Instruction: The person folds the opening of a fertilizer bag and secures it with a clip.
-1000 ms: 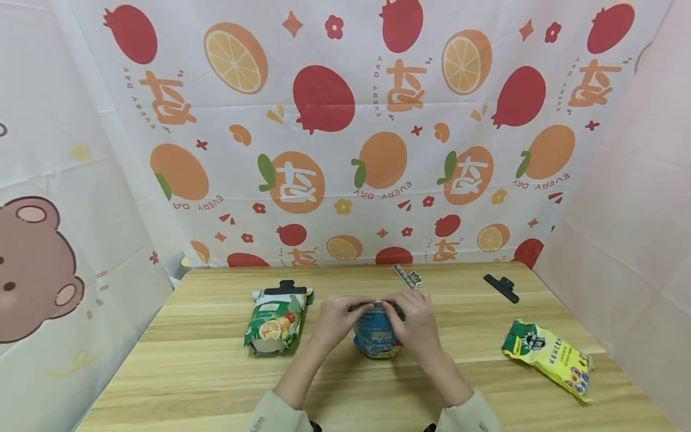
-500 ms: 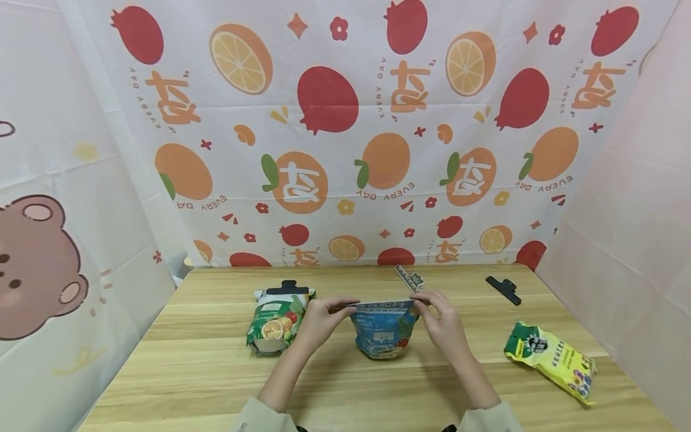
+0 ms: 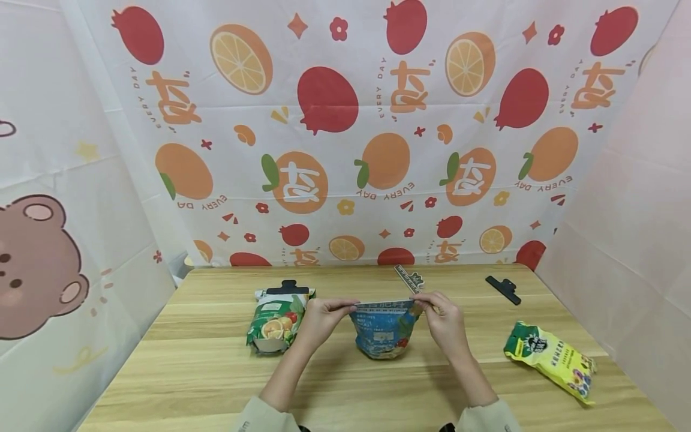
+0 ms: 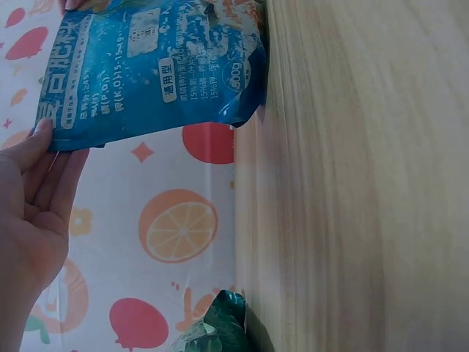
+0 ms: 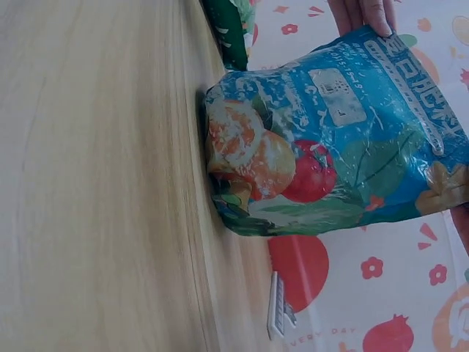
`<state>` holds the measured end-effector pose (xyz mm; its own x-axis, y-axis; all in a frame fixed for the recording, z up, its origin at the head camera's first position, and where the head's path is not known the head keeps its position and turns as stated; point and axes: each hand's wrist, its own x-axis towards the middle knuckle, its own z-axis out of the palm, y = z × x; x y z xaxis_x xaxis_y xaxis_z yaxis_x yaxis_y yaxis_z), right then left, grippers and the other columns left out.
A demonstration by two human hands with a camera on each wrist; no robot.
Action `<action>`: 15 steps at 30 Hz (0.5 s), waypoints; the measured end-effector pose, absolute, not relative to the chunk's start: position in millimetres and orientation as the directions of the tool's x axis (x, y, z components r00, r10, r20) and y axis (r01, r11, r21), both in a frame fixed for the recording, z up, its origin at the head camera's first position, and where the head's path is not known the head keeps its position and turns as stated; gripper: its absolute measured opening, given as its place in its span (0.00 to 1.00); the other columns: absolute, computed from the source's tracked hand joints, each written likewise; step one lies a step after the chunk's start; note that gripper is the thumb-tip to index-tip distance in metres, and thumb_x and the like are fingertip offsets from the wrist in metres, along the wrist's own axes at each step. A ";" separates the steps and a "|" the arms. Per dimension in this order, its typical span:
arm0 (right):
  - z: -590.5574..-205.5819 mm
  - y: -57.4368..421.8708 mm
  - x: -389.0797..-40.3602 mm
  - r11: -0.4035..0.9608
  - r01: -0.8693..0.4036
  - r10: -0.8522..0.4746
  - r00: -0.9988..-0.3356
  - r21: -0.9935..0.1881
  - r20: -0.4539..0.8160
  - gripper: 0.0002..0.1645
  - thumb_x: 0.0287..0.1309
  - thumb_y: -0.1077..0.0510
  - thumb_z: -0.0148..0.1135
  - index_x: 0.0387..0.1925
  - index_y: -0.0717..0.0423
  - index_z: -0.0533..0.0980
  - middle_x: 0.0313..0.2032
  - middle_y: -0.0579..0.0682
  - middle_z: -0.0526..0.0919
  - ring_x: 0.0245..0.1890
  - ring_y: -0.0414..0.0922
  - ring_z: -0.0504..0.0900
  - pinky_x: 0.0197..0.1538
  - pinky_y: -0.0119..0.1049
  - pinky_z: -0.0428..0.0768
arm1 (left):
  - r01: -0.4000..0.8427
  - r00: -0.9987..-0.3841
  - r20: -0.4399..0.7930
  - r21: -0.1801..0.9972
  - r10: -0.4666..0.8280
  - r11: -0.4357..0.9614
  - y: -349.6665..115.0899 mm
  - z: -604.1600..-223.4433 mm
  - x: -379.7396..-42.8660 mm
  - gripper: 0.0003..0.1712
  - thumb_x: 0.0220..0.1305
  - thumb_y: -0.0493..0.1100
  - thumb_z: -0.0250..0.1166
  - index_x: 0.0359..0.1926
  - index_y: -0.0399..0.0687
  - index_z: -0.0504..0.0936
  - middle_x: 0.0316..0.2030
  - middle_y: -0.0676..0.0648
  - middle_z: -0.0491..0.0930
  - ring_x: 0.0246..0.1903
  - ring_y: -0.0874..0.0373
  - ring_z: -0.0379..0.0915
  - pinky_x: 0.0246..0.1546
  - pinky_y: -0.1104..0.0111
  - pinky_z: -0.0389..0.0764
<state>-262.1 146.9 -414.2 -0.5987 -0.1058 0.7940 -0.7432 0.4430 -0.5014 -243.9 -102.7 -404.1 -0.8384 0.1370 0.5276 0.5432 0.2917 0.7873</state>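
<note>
A blue fertilizer bag [image 3: 384, 331] with fruit pictures stands upright on the table, its top edge stretched flat between both hands. My left hand [image 3: 324, 321] pinches the top left corner; in the left wrist view the thumb of that hand [image 4: 29, 213] lies on the printed face with the fingers behind. The top right corner is pinched by my right hand [image 3: 444, 318]. Seen from the right wrist, the bag [image 5: 330, 139] rests its base on the wood, and only a sliver of the right hand [image 5: 462, 224] shows at the frame's edge.
At the left lies a green bag [image 3: 274, 321] with a black clip [image 3: 288, 288] across its top. Behind the blue bag is a patterned clip [image 3: 408, 279]. Another black clip [image 3: 503, 290] and a yellow-green bag [image 3: 550, 360] lie at the right. A fruit-print curtain [image 3: 345, 240] backs the table.
The hands have moved apart from the middle of the blue bag's top edge to its corners, and the top now spreads wide. Over the last half second almost nothing has moved.
</note>
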 end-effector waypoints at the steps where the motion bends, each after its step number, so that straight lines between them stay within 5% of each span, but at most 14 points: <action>1: -411.9 146.9 -259.9 0.437 -0.737 -0.113 -0.613 -0.515 0.782 0.12 0.46 0.74 0.64 0.31 0.57 0.82 0.30 0.45 0.82 0.30 0.41 0.79 0.34 0.22 0.75 | 0.540 -0.840 0.524 0.789 0.140 0.291 -103.7 -408.5 -246.6 0.06 0.56 0.34 0.65 0.36 0.40 0.86 0.32 0.47 0.84 0.33 0.58 0.80 0.32 0.72 0.79; 9: -378.1 143.1 -237.2 0.386 -0.695 -0.165 -0.700 -0.607 0.695 0.09 0.53 0.74 0.59 0.36 0.65 0.80 0.34 0.56 0.80 0.34 0.47 0.76 0.37 0.26 0.74 | 0.550 -0.835 0.522 0.793 0.174 0.262 -104.1 -417.9 -250.0 0.09 0.58 0.36 0.63 0.40 0.40 0.85 0.35 0.47 0.83 0.36 0.59 0.79 0.33 0.71 0.79; 15: -381.0 155.2 -267.6 0.403 -0.653 -0.121 -0.733 -0.642 0.669 0.07 0.57 0.69 0.58 0.37 0.65 0.80 0.36 0.56 0.81 0.35 0.47 0.76 0.38 0.26 0.72 | 0.558 -0.829 0.538 0.772 0.156 0.304 -99.4 -400.5 -237.2 0.08 0.57 0.30 0.62 0.38 0.35 0.84 0.33 0.43 0.83 0.35 0.53 0.80 0.32 0.70 0.79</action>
<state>-267.6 155.2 -381.0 -0.7330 -0.1214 0.6693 -0.6527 0.4030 -0.6416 -237.2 -99.4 -400.5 -0.8287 0.1561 0.5375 0.5581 0.3041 0.7721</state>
